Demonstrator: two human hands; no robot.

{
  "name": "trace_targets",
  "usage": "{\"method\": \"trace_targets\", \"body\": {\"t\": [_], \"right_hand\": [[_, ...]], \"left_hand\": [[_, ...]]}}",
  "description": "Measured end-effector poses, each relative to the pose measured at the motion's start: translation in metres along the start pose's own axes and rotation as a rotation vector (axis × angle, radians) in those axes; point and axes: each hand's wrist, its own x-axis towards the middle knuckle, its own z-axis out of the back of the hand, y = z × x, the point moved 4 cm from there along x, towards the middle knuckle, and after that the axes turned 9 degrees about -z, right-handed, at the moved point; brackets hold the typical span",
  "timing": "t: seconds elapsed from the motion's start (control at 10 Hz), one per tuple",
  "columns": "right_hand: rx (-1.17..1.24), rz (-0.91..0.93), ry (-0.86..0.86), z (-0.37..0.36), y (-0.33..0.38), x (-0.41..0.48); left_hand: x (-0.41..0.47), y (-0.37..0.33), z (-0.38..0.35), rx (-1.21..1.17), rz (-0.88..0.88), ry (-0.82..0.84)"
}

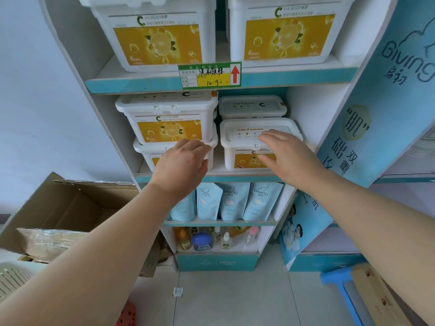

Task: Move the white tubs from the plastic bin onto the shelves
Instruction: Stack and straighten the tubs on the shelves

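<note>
Shelf (211, 177): white tubs (254, 142), yellow labels

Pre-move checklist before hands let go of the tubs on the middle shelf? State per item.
1. Front right tub fully on the middle shelf: ok, base sits behind the edge.
2. Right hand contact: ok, palm flat on that tub's lid and front.
3. Left hand contact: ok, fingers at the lower left tub rim.
4. Left stack aligned: ok, upper left tub sits square.
5. Lids latched: cannot tell.
6. Plastic bin contents left: cannot tell, only a corner shows.
</note>
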Motion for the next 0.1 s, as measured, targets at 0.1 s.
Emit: {"method": "trace_targets", "body": {"t": [0.1], "right_hand": [[-0.013,-0.008,-0.003,0.0198,0.011,-0.0092]], "left_hand": [[-0.0029,-0.002,0.0196,0.019,0.084,0.078]]}}
